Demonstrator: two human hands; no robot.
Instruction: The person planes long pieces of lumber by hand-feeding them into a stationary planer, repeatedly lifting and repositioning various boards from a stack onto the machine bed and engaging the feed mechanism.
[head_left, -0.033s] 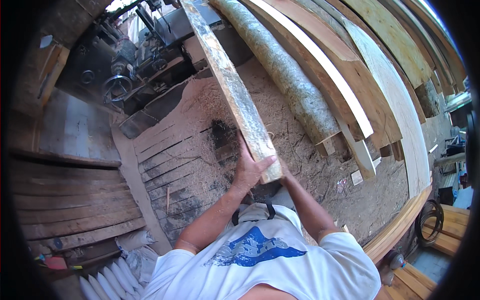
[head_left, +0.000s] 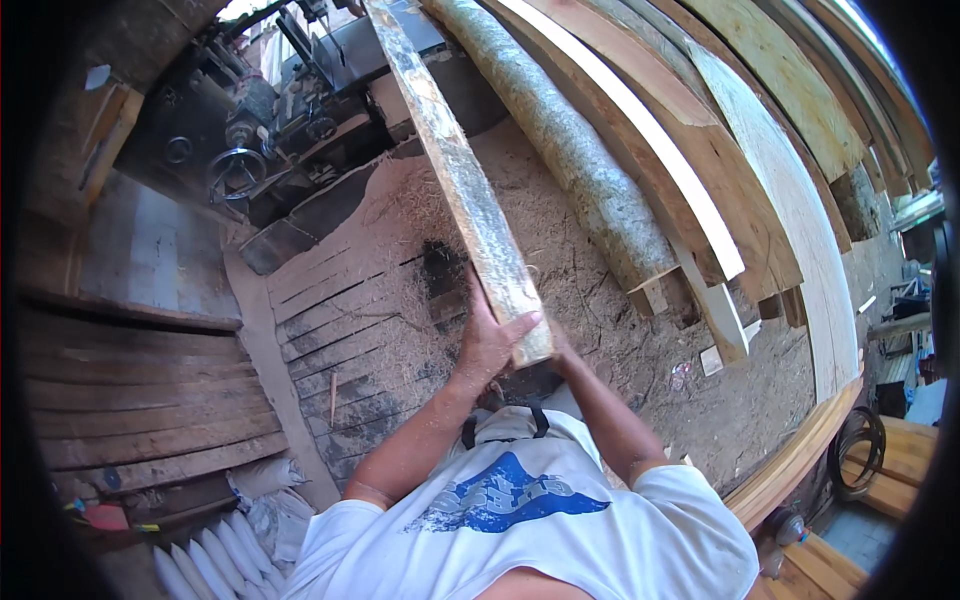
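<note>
A long rough-sawn timber board with dark, weathered bark patches runs away from me toward the machine at the top. Its near end is in both my hands. My left hand grips the left edge, thumb laid over the top face and fingers along the side. On the opposite edge, my right hand is closed round the board, its fingers mostly hidden beneath. The far end reaches the dark metal machine table, where the picture's edge cuts it off.
A machine handwheel stands at upper left. Sawdust covers the slatted floor. To the right lie a barked log and several sawn planks. Stacked boards and white sacks are at left. A black coil hangs at right.
The board's near end has shifted very slightly to the left, both hands moving with it. My grip looks the same.
</note>
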